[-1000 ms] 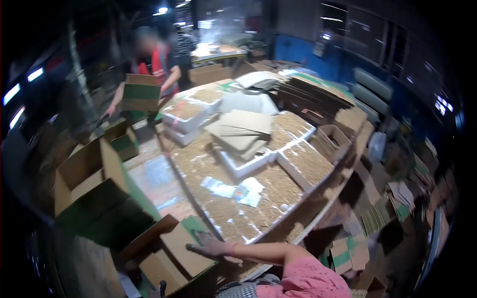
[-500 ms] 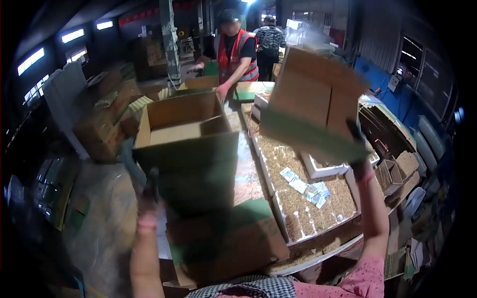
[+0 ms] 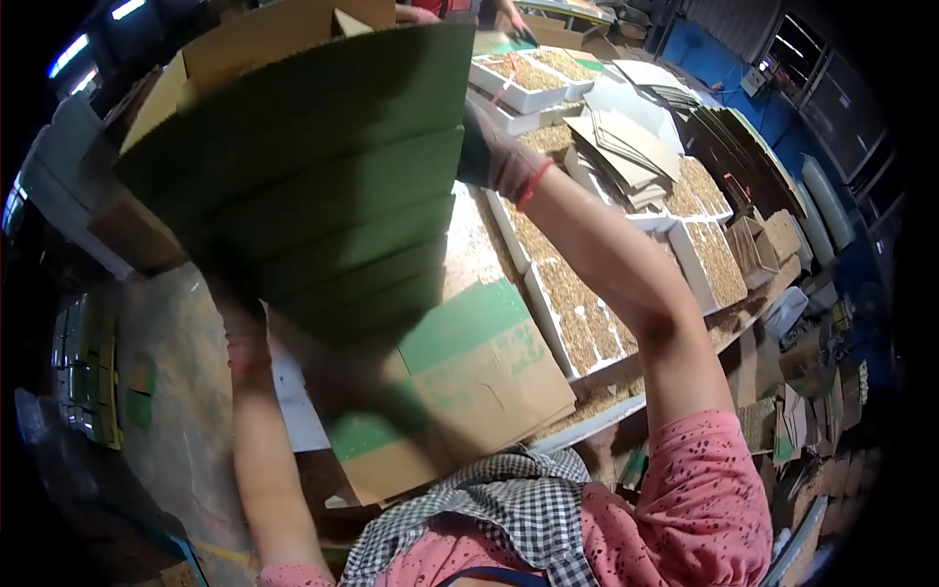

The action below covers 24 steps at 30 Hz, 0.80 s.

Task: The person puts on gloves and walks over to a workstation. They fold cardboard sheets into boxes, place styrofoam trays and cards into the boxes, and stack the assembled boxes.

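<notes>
A stack of nested cardboard boxes [image 3: 342, 147], green outside and brown inside, is raised in front of me and tilted, its open top at the upper left. My right hand [image 3: 486, 155], in a dark-fingered glove, presses against the stack's right side, its fingers partly hidden. Low on the left side, my gloved left hand [image 3: 235, 308] supports the stack; its fingers are lost in shadow. Below the stack lies a flat green-and-brown cardboard piece [image 3: 469, 386] on the work surface.
White trays [image 3: 536, 293] of brown, grain-like material fill the right side. Loose cardboard sheets [image 3: 626, 161] rest on them. Behind the stack, a co-worker's hand [image 3: 516, 22] shows at the top. A small wooden box [image 3: 751, 249] stands at the far right.
My right hand, which held a separate cardboard box up at the right, is now on the stack's right side. The stack has risen and tilted. That separate box is no longer distinguishable.
</notes>
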Each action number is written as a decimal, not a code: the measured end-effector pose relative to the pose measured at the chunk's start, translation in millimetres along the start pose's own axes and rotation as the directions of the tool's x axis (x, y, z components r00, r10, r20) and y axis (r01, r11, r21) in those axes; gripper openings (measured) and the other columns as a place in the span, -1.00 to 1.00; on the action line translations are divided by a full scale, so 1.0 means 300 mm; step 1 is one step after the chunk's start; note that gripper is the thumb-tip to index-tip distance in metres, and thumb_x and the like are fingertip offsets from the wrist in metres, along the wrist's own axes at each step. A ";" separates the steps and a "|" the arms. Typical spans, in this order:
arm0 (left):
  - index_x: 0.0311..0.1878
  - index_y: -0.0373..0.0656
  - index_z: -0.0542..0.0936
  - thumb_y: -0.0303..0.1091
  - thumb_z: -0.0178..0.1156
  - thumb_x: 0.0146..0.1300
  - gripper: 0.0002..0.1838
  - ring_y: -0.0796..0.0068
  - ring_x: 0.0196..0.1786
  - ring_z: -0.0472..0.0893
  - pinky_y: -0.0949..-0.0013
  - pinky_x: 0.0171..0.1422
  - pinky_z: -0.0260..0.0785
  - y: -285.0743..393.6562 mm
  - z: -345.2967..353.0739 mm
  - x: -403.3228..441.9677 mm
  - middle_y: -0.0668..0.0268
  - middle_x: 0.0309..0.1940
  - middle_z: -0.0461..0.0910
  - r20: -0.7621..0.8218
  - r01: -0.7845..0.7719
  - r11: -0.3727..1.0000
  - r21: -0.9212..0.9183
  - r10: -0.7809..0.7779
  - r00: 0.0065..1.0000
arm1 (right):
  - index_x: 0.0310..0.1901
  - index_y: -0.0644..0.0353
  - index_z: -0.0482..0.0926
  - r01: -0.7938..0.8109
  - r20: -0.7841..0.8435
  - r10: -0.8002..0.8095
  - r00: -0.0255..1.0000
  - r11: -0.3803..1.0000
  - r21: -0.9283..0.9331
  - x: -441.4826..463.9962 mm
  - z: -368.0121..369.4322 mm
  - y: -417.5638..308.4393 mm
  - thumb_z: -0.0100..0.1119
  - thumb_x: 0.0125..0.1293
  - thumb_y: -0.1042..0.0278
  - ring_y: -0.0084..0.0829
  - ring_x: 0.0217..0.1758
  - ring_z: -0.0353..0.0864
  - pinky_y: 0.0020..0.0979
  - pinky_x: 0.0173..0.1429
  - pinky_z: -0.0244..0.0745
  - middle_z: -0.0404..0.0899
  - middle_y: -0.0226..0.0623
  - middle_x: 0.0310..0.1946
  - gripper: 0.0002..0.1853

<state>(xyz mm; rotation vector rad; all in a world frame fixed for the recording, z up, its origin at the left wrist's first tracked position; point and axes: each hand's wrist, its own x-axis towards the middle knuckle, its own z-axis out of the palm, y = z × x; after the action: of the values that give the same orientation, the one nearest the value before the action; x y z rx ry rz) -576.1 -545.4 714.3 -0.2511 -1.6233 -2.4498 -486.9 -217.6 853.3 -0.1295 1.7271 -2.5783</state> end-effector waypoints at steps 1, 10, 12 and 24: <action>0.48 -0.21 0.00 -0.09 -0.15 0.49 -0.36 0.24 0.45 0.17 0.24 0.50 0.02 -0.013 -0.011 -0.018 0.15 0.47 0.06 0.129 -0.276 0.960 0.042 0.269 0.955 | 0.25 0.17 0.32 0.128 0.054 -0.126 0.991 0.991 -0.041 -0.038 -0.044 0.059 -0.09 0.44 -0.04 -0.53 0.18 0.45 -0.47 0.20 0.39 0.44 -0.29 0.15 -0.48; 0.39 -0.30 0.12 -0.14 0.08 0.36 -0.33 0.07 0.40 0.20 0.18 0.48 0.02 -0.328 -0.458 -0.774 -0.04 0.39 0.15 -0.082 0.299 0.560 0.773 -0.379 0.922 | 0.45 0.33 -0.16 -0.600 -0.585 0.292 0.757 -0.044 -0.799 -0.605 -0.299 0.708 -0.01 0.19 -0.36 0.31 0.36 0.20 -0.03 0.43 0.13 0.11 0.50 0.28 0.07; 0.36 -0.34 0.17 -0.14 0.13 0.34 -0.33 0.02 0.36 0.27 0.16 0.45 0.07 -0.318 -0.487 -0.828 -0.10 0.35 0.22 -0.152 0.474 0.506 0.721 -0.552 0.820 | 0.44 0.37 -0.15 -0.611 -0.565 0.332 0.756 0.048 -0.790 -0.591 -0.308 0.703 0.00 0.19 -0.32 0.30 0.29 0.30 -0.07 0.38 0.23 0.18 0.50 0.25 0.05; 0.43 -0.16 0.16 -0.15 0.20 0.20 -0.23 -0.19 0.42 0.09 -0.10 0.48 -0.06 0.183 -0.098 -0.894 -0.15 0.38 0.10 0.671 -0.661 0.196 0.724 -0.423 0.609 | 0.08 0.22 0.46 -0.402 -0.369 0.180 0.912 0.211 -0.891 -0.571 -0.462 0.429 0.03 0.32 -0.05 -0.12 -0.09 0.63 -0.19 0.01 0.45 0.63 0.02 -0.16 -0.49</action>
<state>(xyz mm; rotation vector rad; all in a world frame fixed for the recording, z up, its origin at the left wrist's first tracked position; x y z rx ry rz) -303.8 -575.7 686.2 -1.3025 -2.9231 -0.4563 -330.9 -125.9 673.5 0.4115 2.7784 -0.9153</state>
